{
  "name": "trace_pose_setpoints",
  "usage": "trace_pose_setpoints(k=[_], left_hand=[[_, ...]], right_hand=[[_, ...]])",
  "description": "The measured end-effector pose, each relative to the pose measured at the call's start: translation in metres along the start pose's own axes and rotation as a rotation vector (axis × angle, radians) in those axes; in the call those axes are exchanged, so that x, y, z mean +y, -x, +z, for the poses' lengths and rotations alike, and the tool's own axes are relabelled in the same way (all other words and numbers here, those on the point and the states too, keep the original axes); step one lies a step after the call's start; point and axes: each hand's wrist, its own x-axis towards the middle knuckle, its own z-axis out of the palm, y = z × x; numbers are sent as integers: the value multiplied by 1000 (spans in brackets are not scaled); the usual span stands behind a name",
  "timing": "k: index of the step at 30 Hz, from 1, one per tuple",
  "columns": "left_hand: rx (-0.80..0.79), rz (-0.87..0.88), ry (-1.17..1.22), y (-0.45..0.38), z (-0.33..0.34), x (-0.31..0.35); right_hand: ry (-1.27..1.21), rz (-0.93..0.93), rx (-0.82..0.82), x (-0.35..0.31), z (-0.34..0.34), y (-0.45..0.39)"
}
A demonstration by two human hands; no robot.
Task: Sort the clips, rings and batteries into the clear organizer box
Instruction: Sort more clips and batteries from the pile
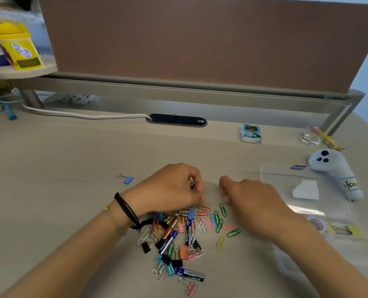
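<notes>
Both forearms reach in over the desk (71, 158). The left hand (170, 188) hovers just beyond the pile of clips and batteries (178, 239), fingers curled round something small and dark. The right hand (249, 196), right of the pile, is loosely curled, holding nothing. Battery lettering is unreadable. The clear organizer box (308, 211) lies right of the pile, a yellow clip (349, 231) inside.
</notes>
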Motion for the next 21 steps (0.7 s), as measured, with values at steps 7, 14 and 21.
trace_pose_setpoints(k=[7,14,21], left_hand=[[-135,40,-468,15,11,16],[-61,59,-561,17,23,17],[-163,82,-502,16,31,17]], right_hand=[[-259,-25,-66,9,-4,28],[-11,41,-17,0,-8,52],[136,-89,74,-6,-8,61]])
